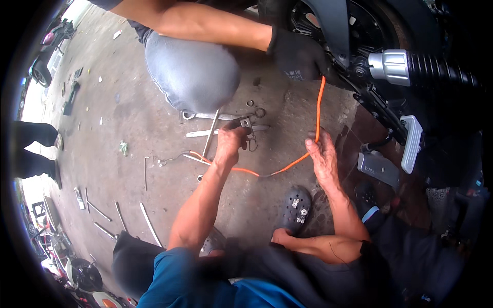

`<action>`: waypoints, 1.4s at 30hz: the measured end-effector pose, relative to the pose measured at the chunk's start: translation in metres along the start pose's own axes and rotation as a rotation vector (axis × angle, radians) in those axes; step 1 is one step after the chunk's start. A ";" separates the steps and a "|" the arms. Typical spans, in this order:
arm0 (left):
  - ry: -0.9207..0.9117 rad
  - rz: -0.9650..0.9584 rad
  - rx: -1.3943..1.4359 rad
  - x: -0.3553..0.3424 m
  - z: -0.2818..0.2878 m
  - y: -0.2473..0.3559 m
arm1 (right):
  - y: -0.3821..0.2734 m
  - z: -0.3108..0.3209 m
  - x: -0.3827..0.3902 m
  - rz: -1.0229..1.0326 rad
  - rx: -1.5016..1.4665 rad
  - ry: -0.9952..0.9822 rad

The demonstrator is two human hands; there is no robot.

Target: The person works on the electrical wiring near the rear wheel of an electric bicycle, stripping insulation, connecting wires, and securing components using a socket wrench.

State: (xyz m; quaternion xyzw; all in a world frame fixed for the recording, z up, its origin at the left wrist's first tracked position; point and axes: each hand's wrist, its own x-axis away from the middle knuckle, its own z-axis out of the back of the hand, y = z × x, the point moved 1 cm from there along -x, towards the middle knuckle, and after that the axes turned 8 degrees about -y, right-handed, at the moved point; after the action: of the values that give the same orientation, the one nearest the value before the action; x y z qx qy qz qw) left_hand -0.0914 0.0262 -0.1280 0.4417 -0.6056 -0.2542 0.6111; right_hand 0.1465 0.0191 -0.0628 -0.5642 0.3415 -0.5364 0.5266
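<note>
An orange cable (320, 105) drops from the motorcycle's underside, bends at my right hand and curves left along the ground behind my left forearm. My right hand (324, 160) is closed with thumb and fingers around it. My left hand (232, 143) pinches a small metal bracket-like piece (246, 124); its exact kind is unclear. Just beyond that hand lie a combination wrench (203, 116) and a flat metal bar (201, 133). A co-worker's black-gloved hand (300, 54) is at the cable's upper end, by the wheel.
At the upper right are a motorcycle wheel (393, 36), a shock absorber with a silver collar (390, 66) and a grey footrest (411, 143). The co-worker's knee (192, 72) is close beyond the tools. Several rods lie at left, including a long silver one (150, 224). Another person's legs (38, 149) stand far left.
</note>
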 end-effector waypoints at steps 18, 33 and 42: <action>-0.243 -0.058 0.545 0.054 -0.028 0.027 | -0.007 0.007 -0.003 0.107 -0.162 0.153; -0.282 -0.007 0.439 0.047 -0.042 0.013 | -0.025 0.008 0.007 0.123 -0.213 0.181; -0.331 -0.003 0.570 0.040 -0.047 0.025 | -0.020 0.018 0.009 0.074 -0.277 0.135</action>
State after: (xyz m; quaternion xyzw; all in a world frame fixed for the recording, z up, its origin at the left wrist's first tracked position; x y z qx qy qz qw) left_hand -0.0458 0.0157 -0.0802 0.5486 -0.7427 -0.1439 0.3559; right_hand 0.1617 0.0188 -0.0391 -0.5810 0.4675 -0.5010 0.4392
